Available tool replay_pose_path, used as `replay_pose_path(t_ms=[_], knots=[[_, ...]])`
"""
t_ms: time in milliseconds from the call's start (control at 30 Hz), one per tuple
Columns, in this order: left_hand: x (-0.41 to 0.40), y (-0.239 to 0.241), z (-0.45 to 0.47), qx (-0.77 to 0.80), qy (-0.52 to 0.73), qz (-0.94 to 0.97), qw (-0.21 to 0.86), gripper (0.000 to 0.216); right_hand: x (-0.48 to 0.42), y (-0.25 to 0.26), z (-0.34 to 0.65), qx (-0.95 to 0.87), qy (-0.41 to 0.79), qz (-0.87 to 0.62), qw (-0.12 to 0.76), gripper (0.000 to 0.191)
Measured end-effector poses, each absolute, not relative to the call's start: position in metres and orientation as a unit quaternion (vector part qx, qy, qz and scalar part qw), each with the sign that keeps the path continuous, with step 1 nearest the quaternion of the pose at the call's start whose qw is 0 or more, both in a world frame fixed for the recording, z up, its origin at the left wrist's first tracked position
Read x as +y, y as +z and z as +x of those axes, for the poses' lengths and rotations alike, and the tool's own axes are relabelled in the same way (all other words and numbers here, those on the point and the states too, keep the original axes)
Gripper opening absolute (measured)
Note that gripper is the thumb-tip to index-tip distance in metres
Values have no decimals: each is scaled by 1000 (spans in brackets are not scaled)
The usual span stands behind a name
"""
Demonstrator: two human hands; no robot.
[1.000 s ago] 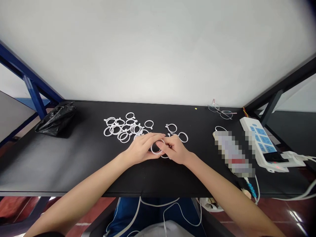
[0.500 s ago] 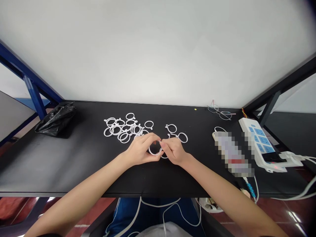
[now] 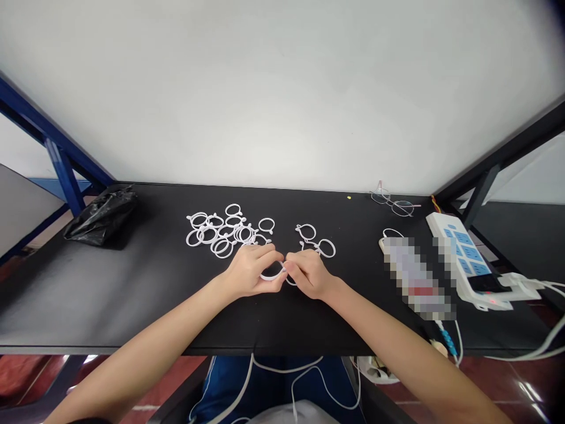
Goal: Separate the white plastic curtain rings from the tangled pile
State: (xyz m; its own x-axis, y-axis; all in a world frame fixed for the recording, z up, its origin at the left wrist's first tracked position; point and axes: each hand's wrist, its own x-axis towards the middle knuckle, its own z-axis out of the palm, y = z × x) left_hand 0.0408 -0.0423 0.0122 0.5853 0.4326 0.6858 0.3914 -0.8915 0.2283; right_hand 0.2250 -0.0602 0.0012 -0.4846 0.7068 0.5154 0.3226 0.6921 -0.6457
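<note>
My left hand (image 3: 252, 272) is closed around a white curtain ring (image 3: 271, 278), its lower arc showing between thumb and fingers. My right hand (image 3: 311, 274) pinches at the right side of that ring, fingertips touching those of the left. Part of a second white ring (image 3: 290, 282) shows beneath the right fingers; whether the two are joined is hidden. Beyond the right hand lie a few more rings (image 3: 327, 248), touching each other at their small eyelets. Left of the hands spreads a loose pile of white curtain rings (image 3: 207, 235), each with a small eyelet.
A black plastic bag (image 3: 101, 218) lies at the far left of the black table (image 3: 154, 306). To the right are eyeglasses (image 3: 392, 202), a pixelated phone (image 3: 415, 277) on a cable and a white power strip (image 3: 463, 253) with plugs. A white wall stands behind.
The held ring has tilted, so its opening looks flatter and less of it shows. Both hands stay together in nearly the same place, with the fingers slightly shifted.
</note>
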Motion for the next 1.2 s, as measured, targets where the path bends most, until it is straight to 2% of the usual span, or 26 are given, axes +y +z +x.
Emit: replay_pose_path(t_ms=[200, 400, 1200], knots=[[-42, 11, 38, 225, 417, 879, 48, 38, -63, 2, 220, -838, 192, -324, 395, 38], [-46, 12, 39, 254, 433, 859, 99, 36, -64, 2, 215, -843, 129, -313, 417, 33], [-49, 4, 43, 268, 466, 821, 192, 42, -65, 0, 208, -835, 128, -320, 429, 37]])
